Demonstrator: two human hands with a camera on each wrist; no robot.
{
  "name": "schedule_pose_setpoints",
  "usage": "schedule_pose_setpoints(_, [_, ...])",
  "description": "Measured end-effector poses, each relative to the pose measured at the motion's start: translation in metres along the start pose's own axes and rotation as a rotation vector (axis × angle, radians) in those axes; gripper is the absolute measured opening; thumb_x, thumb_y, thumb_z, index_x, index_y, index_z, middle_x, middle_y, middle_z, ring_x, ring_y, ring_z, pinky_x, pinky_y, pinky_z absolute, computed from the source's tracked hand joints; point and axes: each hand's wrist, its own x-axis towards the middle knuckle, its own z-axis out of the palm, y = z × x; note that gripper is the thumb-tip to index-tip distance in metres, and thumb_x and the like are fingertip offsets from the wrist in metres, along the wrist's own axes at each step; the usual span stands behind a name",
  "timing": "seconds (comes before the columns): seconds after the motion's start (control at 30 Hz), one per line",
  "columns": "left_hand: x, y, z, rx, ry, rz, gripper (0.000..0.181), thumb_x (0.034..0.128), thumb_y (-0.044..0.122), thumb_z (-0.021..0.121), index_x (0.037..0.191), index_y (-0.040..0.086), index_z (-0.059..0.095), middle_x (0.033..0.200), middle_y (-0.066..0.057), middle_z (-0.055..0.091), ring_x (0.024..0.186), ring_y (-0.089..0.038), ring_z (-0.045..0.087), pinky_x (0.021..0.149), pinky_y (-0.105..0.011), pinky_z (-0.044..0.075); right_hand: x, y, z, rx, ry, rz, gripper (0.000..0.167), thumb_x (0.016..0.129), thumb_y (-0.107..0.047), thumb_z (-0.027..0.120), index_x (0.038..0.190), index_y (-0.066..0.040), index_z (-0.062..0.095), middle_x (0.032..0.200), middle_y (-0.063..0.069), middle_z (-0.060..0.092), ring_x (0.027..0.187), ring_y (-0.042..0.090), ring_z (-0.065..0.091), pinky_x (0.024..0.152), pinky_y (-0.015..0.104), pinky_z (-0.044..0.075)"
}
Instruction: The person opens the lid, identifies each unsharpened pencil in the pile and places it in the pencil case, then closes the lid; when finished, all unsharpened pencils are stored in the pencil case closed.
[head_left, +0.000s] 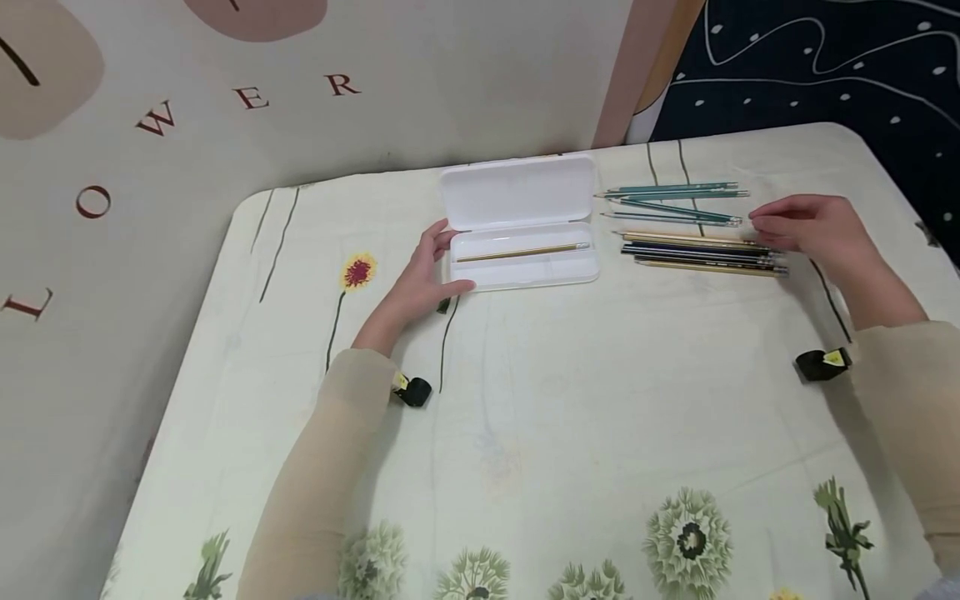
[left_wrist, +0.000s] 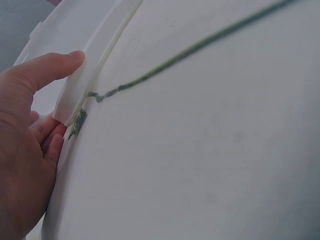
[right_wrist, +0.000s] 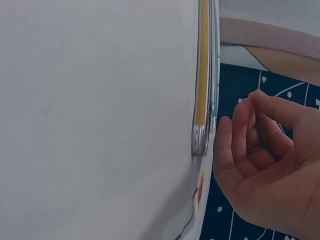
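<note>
A white pencil case (head_left: pixel 525 282) lies with its lid (head_left: pixel 517 193) folded back. In its tray is one gold pencil (head_left: pixel 521 252). My left hand (head_left: pixel 420 279) grips the left end of the case; the left wrist view shows the thumb (left_wrist: pixel 60 65) over its rim and fingers at its outer edge. To the right of the case, several teal pencils (head_left: pixel 675 193) lie above a row of gold and black pencils (head_left: pixel 701 253). My right hand (head_left: pixel 817 229) hovers by their right ends, its fingers (right_wrist: pixel 240 120) loosely bent and nothing visible between them.
A floral cloth (head_left: pixel 540 400) covers the table. Beyond its far edge stands a light printed surface (head_left: pixel 465 83), with dark patterned fabric (head_left: pixel 817 75) at the back right. Small black devices sit at the left wrist (head_left: pixel 414 390) and right wrist (head_left: pixel 821 365).
</note>
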Motion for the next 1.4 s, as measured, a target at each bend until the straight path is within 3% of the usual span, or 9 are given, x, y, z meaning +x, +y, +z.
schedule_pose_setpoints(0.23, [0.0, 0.002, 0.0, 0.001, -0.005, -0.006, 0.101, 0.0871, 0.02, 0.078, 0.159, 0.017, 0.007, 0.161, -0.006, 0.031, 0.149, -0.022, 0.028, 0.127, -0.036, 0.021, -0.002, 0.01, -0.009, -0.059, 0.03, 0.022, 0.003, 0.094, -0.036, 0.067, 0.093, -0.038, 0.068, 0.084, -0.03, 0.059, 0.071, -0.014, 0.063, 0.063, 0.006, 0.051])
schedule_pose_setpoints(0.47, [0.001, 0.003, 0.001, 0.0, -0.008, -0.001, 0.101, 0.0871, 0.019, 0.078, 0.159, 0.017, 0.007, 0.161, -0.006, 0.031, 0.149, -0.022, 0.028, 0.127, -0.035, 0.021, -0.004, 0.021, -0.015, -0.153, 0.069, 0.061, 0.004, 0.094, -0.04, 0.066, 0.098, -0.04, 0.066, 0.097, -0.021, 0.05, 0.072, -0.012, 0.058, 0.063, 0.006, 0.05])
schedule_pose_setpoints(0.57, [0.002, 0.003, 0.001, 0.001, -0.009, -0.003, 0.101, 0.0872, 0.02, 0.078, 0.159, 0.017, 0.007, 0.161, -0.005, 0.031, 0.149, -0.021, 0.028, 0.127, -0.035, 0.021, -0.003, 0.026, -0.018, -0.249, 0.072, 0.074, 0.007, 0.094, -0.045, 0.064, 0.101, -0.045, 0.066, 0.102, -0.019, 0.049, 0.083, -0.003, 0.054, 0.067, 0.011, 0.047])
schedule_pose_setpoints(0.67, [0.002, 0.003, 0.0, 0.001, -0.009, -0.008, 0.101, 0.0872, 0.02, 0.078, 0.159, 0.017, 0.006, 0.161, -0.005, 0.03, 0.15, -0.022, 0.028, 0.127, -0.035, 0.021, -0.002, 0.031, -0.02, -0.356, 0.042, 0.059, 0.017, 0.095, -0.049, 0.061, 0.11, -0.045, 0.068, 0.11, -0.013, 0.051, 0.104, 0.017, 0.046, 0.076, 0.022, 0.042])
schedule_pose_setpoints(0.73, [0.002, 0.003, 0.0, -0.001, -0.009, -0.009, 0.101, 0.0873, 0.02, 0.078, 0.159, 0.017, 0.006, 0.162, -0.005, 0.03, 0.15, -0.022, 0.028, 0.127, -0.035, 0.021, 0.0, 0.034, -0.021, -0.414, 0.018, 0.039, 0.022, 0.096, -0.049, 0.06, 0.115, -0.042, 0.069, 0.112, -0.009, 0.054, 0.111, 0.027, 0.038, 0.079, 0.029, 0.037])
schedule_pose_setpoints(0.83, [0.003, 0.001, -0.001, -0.001, -0.009, -0.01, 0.102, 0.0873, 0.02, 0.078, 0.159, 0.017, 0.006, 0.162, -0.006, 0.03, 0.15, -0.022, 0.028, 0.127, -0.035, 0.021, 0.002, 0.035, -0.019, -0.457, -0.014, 0.012, 0.036, 0.097, -0.047, 0.06, 0.124, -0.025, 0.07, 0.124, 0.007, 0.059, 0.116, 0.036, 0.035, 0.085, 0.039, 0.038])
schedule_pose_setpoints(0.97, [0.003, -0.002, -0.001, -0.009, -0.007, -0.01, 0.102, 0.0871, 0.02, 0.078, 0.159, 0.017, 0.006, 0.161, -0.006, 0.03, 0.15, -0.022, 0.028, 0.127, -0.036, 0.021, 0.004, 0.033, -0.016, -0.489, -0.038, 0.026, 0.053, 0.099, -0.042, 0.058, 0.135, -0.004, 0.059, 0.14, 0.031, 0.044, 0.119, 0.044, 0.032, 0.09, 0.056, 0.035])
schedule_pose_setpoints(1.1, [0.002, -0.004, -0.002, -0.015, -0.007, -0.005, 0.102, 0.0868, 0.021, 0.078, 0.159, 0.018, 0.007, 0.161, -0.006, 0.03, 0.15, -0.023, 0.028, 0.127, -0.038, 0.021, 0.005, 0.031, -0.013, -0.511, -0.048, 0.056, 0.055, 0.099, -0.041, 0.058, 0.138, -0.002, 0.055, 0.14, 0.031, 0.043, 0.119, 0.045, 0.031, 0.092, 0.06, 0.034])
schedule_pose_setpoints(1.4, [0.001, -0.002, -0.002, -0.006, -0.009, -0.009, 0.102, 0.0869, 0.021, 0.078, 0.159, 0.017, 0.006, 0.161, -0.006, 0.03, 0.15, -0.023, 0.028, 0.127, -0.038, 0.02, 0.002, 0.029, -0.012, -0.498, -0.059, 0.049, 0.052, 0.1, -0.034, 0.059, 0.136, 0.003, 0.054, 0.135, 0.033, 0.044, 0.115, 0.044, 0.032, 0.088, 0.056, 0.034])
